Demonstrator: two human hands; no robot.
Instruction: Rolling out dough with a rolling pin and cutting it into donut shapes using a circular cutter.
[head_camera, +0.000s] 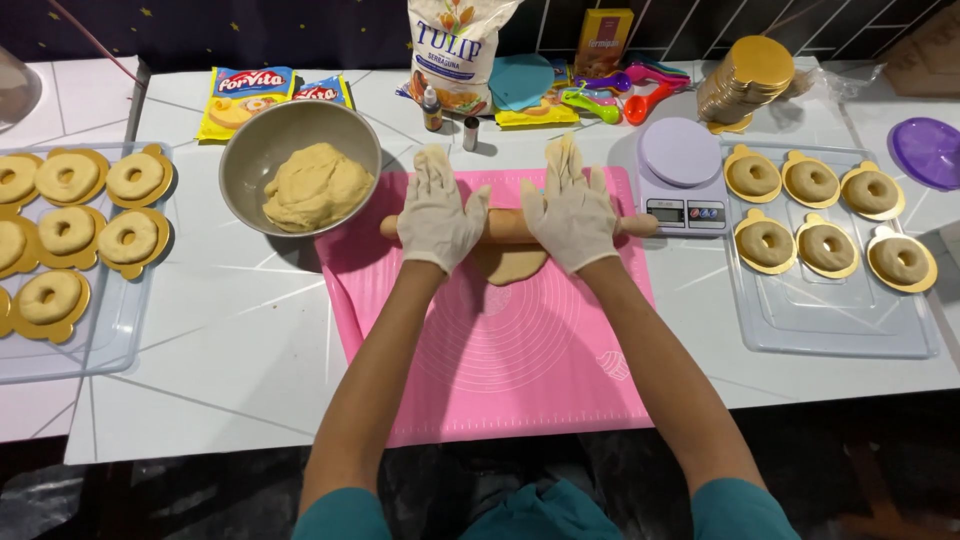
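Note:
Both my hands wear pale gloves and lie flat, fingers stretched, on a wooden rolling pin across the far part of a pink baking mat. My left hand presses the pin's left half, my right hand its right half. A flattened piece of beige dough shows under the pin between my wrists. A metal bowl with a large lump of dough stands just left of the mat.
A clear tray at right carries several ring-shaped dough pieces on gold cards, and another clear tray at left holds more. A lilac kitchen scale, a flour bag, margarine packets, small bottles, coloured measuring spoons and stacked gold cards line the back.

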